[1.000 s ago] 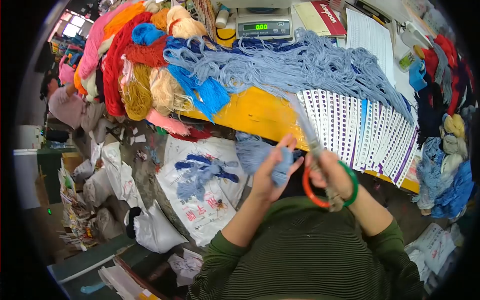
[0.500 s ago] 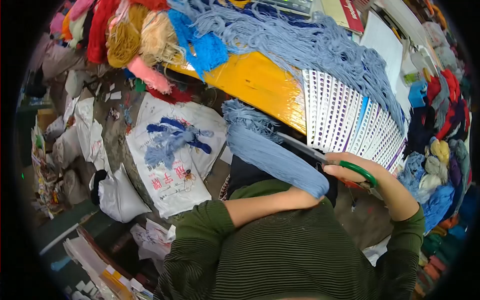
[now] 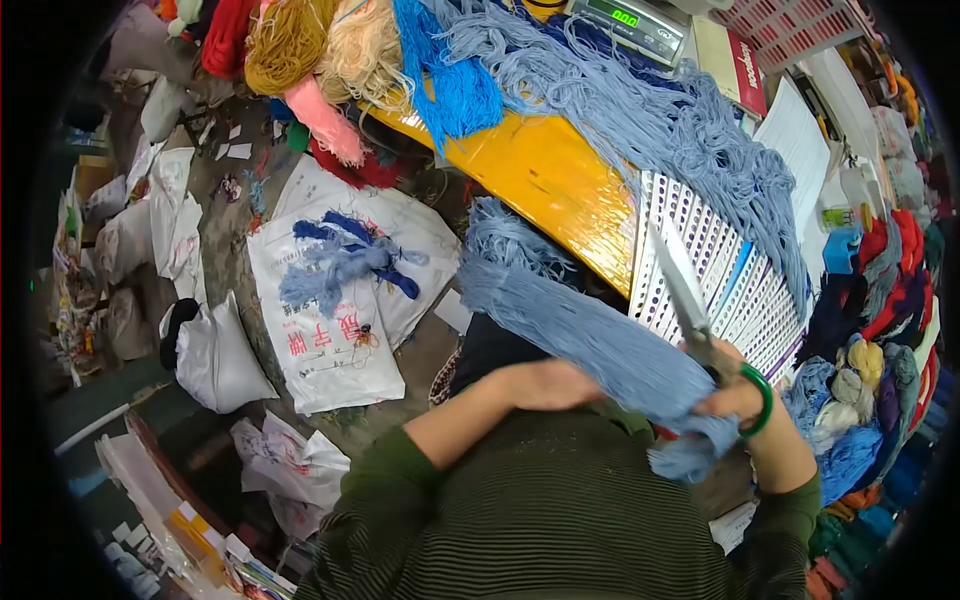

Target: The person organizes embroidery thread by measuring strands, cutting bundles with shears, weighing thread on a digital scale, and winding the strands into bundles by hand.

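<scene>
A long bundle of light blue yarn (image 3: 600, 335) lies across the lap, its right end folded over near my right hand. My right hand (image 3: 735, 385) is closed around the scissors (image 3: 688, 290), whose blades point up toward the punched card strips, and its fingers also touch the yarn's end. One green scissor handle shows beside that hand. My left hand (image 3: 555, 385) is beside the lower edge of the bundle, blurred, its fingers hard to make out. More loose blue yarn (image 3: 650, 110) spreads along the yellow table edge (image 3: 545, 180).
Punched card strips (image 3: 710, 270) lie on the table's right part. A digital scale (image 3: 635, 28) and a red-and-white book (image 3: 730, 65) stand behind. Small blue yarn pieces (image 3: 350, 260) rest on white sacks (image 3: 330, 350) at the left. Colored yarn (image 3: 850, 390) hangs at the right.
The scissors have swung from the yarn to point upward. The bundle's right end has gone from my left hand to my right hand. My left hand has moved left.
</scene>
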{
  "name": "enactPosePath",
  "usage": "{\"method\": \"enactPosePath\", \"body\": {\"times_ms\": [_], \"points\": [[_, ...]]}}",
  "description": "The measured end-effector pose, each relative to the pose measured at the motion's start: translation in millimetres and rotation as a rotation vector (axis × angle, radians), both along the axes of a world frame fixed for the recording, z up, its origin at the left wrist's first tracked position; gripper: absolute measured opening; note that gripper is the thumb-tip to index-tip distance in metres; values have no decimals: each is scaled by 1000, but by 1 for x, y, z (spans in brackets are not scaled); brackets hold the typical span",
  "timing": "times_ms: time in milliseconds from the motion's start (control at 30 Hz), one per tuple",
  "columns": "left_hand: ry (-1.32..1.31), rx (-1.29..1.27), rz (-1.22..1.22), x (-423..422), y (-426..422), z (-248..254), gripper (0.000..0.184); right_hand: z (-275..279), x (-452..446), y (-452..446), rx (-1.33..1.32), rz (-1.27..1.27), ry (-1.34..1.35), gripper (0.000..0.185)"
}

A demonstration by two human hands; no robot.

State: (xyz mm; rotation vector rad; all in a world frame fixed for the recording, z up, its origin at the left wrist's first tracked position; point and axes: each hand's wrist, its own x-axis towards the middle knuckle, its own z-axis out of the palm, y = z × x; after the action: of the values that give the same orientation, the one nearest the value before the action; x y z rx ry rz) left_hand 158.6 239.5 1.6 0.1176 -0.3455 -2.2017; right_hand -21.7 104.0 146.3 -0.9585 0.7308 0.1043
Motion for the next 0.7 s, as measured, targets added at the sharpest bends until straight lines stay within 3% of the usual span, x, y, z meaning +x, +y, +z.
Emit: {"method": "enactPosePath", "body": {"times_ms": [67,100,167,267,367,433,467,533,567,700], "points": [[403,558,464,22,0,-6,82,-7,-34,5,55,-27,-98,62],[473,657,762,29,-9,-7,83,-6,-44,7,71,-15,-81,63],[626,571,1011,54,-16,-24,81,1,-57,8,96,16,-47,63],[562,186,1051,85,-22,-8,77,0,-64,4,-153,205,78,63],[249,-46,1038,104,-28,28,74,1,-46,15,-579,341,240,61],[284,-136,988,106,-31,41,73,-6,-32,23,-798,355,236,63],[303,-182,962,105,-34,46,72,-17,-24,28,-787,266,99,60],[349,-187,899,100,-38,59,68,-10,5,22,-893,372,-119,54],[346,-147,875,96,-38,67,68,-10,18,24,-825,340,-207,49],[484,-73,798,88,-39,77,66,-10,43,19,-527,487,-118,44]]}}
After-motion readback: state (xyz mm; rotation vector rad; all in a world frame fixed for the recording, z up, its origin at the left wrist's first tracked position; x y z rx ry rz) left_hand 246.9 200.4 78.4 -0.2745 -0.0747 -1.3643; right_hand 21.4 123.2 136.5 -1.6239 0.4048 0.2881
